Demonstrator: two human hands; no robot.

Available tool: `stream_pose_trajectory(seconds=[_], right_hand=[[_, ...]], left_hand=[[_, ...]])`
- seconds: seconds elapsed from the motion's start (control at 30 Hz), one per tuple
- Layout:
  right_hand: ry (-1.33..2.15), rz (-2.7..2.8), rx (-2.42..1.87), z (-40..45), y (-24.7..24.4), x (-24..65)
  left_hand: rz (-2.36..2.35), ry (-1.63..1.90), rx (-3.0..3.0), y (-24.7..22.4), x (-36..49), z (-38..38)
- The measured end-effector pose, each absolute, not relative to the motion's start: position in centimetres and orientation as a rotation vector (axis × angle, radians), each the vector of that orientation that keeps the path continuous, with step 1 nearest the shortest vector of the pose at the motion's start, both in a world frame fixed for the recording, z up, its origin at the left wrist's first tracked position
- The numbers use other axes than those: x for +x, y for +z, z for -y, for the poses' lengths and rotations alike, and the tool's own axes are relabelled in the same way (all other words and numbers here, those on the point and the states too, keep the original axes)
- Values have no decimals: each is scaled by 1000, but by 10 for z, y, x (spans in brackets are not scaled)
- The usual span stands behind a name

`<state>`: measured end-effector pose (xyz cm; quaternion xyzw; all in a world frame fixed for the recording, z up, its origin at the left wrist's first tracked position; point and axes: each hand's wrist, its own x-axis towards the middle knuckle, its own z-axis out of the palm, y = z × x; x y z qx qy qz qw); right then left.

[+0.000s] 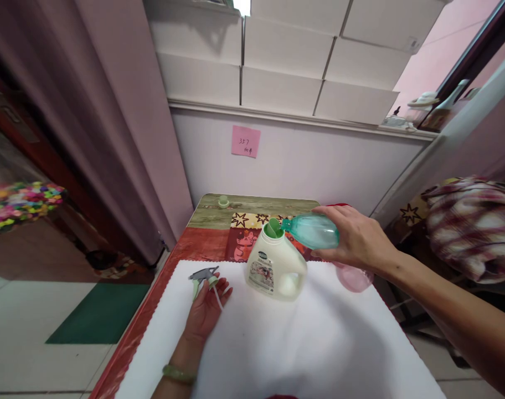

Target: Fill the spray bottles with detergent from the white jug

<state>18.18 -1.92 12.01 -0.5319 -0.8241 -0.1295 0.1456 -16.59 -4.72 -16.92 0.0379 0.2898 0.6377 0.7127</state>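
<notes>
My right hand (354,235) grips a teal see-through bottle (313,230), tipped on its side with its neck at the green spout (273,227) of a cream detergent jug (273,269). The jug stands upright on the white cloth, its handle facing right. Whether liquid flows between the two cannot be made out. In my left hand (209,313) is a grey and light green spray trigger head (203,275), its thin dip tube hanging down across the fingers. Behind my right wrist stands a pink see-through bottle (354,278), partly hidden.
A light green cap (223,201) lies at the table's far left corner. White cloth (161,327) covers the near part of the table. White boxes (281,88) line the ledge behind, above a pink note (246,141). Checked fabric (472,227) is piled at right.
</notes>
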Motion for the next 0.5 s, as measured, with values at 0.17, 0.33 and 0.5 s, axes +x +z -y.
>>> stream_pose_trajectory(seconds=[0.17,0.33,0.5], right_hand=[[-388,2385,-1527,21,124,182],[-399,2390,-1487,22,128,182],[-423,2391,-1476,22,131,180]], left_hand=[[-650,1410,89,-168,-166,47],[-641,1407,104,-168,-167,47],[-653,1406,100,-170,-167,47]])
